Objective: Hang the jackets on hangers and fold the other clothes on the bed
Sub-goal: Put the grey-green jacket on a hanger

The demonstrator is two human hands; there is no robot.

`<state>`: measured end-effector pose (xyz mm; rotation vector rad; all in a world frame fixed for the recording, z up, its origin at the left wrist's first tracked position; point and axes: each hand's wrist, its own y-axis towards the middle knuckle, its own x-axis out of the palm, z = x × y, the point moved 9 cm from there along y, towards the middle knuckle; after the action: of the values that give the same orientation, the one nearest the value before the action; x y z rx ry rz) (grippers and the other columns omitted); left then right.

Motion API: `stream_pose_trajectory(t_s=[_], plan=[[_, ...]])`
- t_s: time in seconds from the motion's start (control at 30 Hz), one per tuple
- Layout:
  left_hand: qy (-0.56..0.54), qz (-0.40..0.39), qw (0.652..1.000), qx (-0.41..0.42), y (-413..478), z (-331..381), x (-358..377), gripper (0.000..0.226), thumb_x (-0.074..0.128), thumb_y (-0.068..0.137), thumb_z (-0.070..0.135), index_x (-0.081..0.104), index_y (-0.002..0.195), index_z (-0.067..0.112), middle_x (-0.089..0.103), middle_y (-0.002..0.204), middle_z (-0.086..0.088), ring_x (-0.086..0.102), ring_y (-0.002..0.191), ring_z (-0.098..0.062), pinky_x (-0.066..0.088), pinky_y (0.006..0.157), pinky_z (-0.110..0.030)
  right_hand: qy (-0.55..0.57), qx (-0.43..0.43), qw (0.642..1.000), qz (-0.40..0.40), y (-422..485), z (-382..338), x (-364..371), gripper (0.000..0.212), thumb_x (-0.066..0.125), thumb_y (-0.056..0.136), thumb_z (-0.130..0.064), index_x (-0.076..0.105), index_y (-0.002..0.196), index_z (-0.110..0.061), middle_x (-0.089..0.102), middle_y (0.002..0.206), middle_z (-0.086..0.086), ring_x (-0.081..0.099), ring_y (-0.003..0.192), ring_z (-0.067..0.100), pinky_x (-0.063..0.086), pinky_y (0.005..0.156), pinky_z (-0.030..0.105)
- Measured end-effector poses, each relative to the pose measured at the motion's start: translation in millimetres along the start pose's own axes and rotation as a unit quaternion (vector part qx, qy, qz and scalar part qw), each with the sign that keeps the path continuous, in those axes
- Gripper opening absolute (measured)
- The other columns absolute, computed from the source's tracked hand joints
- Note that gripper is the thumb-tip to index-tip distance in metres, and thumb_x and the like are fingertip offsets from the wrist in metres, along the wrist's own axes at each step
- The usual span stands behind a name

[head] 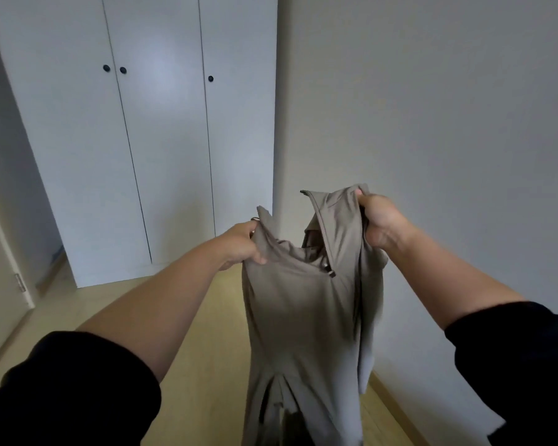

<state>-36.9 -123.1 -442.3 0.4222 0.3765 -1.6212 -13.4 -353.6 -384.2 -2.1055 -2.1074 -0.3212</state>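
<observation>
Upper left of the frame, you've got a tall white wardrobe (161, 140) with three little black knobs (106, 68). A plain white wall (432, 123) fills the right side, a light wood floor (207, 333) runs through the lower middle, and a door (0, 284) with a metal hinge (20, 282) sits at the left edge.

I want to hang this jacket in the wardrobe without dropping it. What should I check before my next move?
1. Grip of the left hand on the jacket: ok, fingers curled round the shoulder fabric.
2. Grip of the right hand at the collar: ok.
3. Hanger inside the jacket: cannot tell; only a small metal loop shows by the left hand.
4. Doors of the wardrobe open: not ok, all visible doors are shut.
5. A hand free for the doors: not ok, both hold the jacket.
</observation>
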Motion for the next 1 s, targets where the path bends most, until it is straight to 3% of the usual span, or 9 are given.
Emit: stream_pose_trajectory(t_s=[0.07,0.2,0.33,0.47,0.6,0.67,0.8,0.9,1.0], plan=[[0.153,0.121,0.977,0.093,-2.5,15.3,-12.0,0.036,0.06,0.076,-0.014,0.063,0.105,0.006,0.063,0.102,-0.01,0.06,0.097,-0.028,0.045,0.077,-0.029,0.018,-0.015,1.0,-0.003,0.9,-5.8,0.8,0.022,0.039,0.101,-0.004,0.059,0.091,-0.004,0.062,0.088,0.008,0.061,0.079,0.017,0.05,0.085,0.034],[0.186,0.37,0.846,0.335,-51.1,60.6,-25.2,0.024,0.059,0.07,-0.014,0.065,0.087,0.002,0.055,0.094,-0.014,0.055,0.083,-0.025,0.039,0.071,-0.023,0.043,-0.044,0.998,-0.001,2.1,-22.3,-8.6,0.03,0.033,0.097,0.008,0.059,0.092,-0.006,0.064,0.083,0.006,0.062,0.075,0.013,0.051,0.079,0.026],[0.474,0.123,0.784,0.382,-33.1,48.1,47.1,0.026,0.066,0.073,-0.002,0.064,0.096,0.007,0.053,0.122,-0.009,0.05,0.109,-0.026,0.044,0.088,-0.033,0.05,-0.06,0.997,-0.013,0.1,-36.9,-14.0,0.04,0.026,0.09,0.017,0.053,0.081,-0.011,0.067,0.069,0.001,0.064,0.069,0.014,0.053,0.059,0.022],[0.367,-0.143,0.911,0.12,-9.4,-11.6,73.1,0.034,0.047,0.082,-0.007,0.068,0.104,0.007,0.06,0.12,-0.009,0.055,0.109,-0.026,0.043,0.088,-0.03,0.028,-0.044,0.998,-0.031,0.7,-29.1,-8.3,0.043,0.023,0.085,0.019,0.053,0.081,-0.011,0.059,0.081,0.008,0.059,0.074,0.02,0.054,0.057,0.022],[0.119,-0.101,0.988,-0.021,-5.1,-27.9,70.7,0.024,0.042,0.094,0.012,0.066,0.096,0.013,0.064,0.108,-0.001,0.065,0.098,-0.02,0.044,0.072,-0.028,0.057,-0.022,0.996,-0.064,-0.8,-19.2,2.1,0.043,0.02,0.083,0.019,0.053,0.08,-0.008,0.066,0.065,0.008,0.063,0.066,0.022,0.057,0.054,0.027],[0.092,-0.057,0.994,-0.027,-0.4,-33.2,69.0,0.024,0.043,0.096,0.027,0.059,0.112,0.016,0.059,0.113,-0.002,0.061,0.108,-0.024,0.043,0.073,-0.029,0.075,-0.015,0.994,-0.074,0.0,-17.6,5.6,0.043,0.018,0.082,0.018,0.052,0.08,-0.008,0.065,0.066,0.01,0.064,0.063,0.023,0.058,0.055,0.029],[0.027,-0.075,0.997,0.002,2.6,-32.6,87.8,0.069,0.065,0.08,0.054,0.041,0.138,0.025,0.053,0.129,0.004,0.053,0.115,-0.017,0.044,0.095,-0.032,0.113,0.006,0.987,-0.117,-1.2,-18.1,17.4,0.038,0.017,0.085,0.014,0.049,0.077,-0.007,0.059,0.069,0.011,0.064,0.063,0.023,0.058,0.067,0.033],[0.091,-0.021,0.992,0.081,5.1,-16.9,98.8,0.073,0.076,0.071,0.046,0.043,0.132,0.023,0.057,0.122,0.006,0.056,0.106,-0.013,0.048,0.091,-0.033,0.14,0.025,0.982,-0.125,-2.6,-18.4,22.5,0.035,0.022,0.09,0.007,0.054,0.079,-0.003,0.063,0.067,0.013,0.065,0.06,0.023,0.058,0.059,0.033],[0.107,0.056,0.988,0.1,7.5,-8.3,96.6,0.058,0.068,0.082,0.027,0.043,0.133,0.018,0.06,0.116,0.0,0.058,0.098,-0.018,0.048,0.079,-0.025,0.167,0.031,0.977,-0.126,-3.9,-20.5,26.0,0.036,0.023,0.09,0.004,0.057,0.079,-0.002,0.061,0.073,0.013,0.063,0.066,0.023,0.057,0.07,0.032]])
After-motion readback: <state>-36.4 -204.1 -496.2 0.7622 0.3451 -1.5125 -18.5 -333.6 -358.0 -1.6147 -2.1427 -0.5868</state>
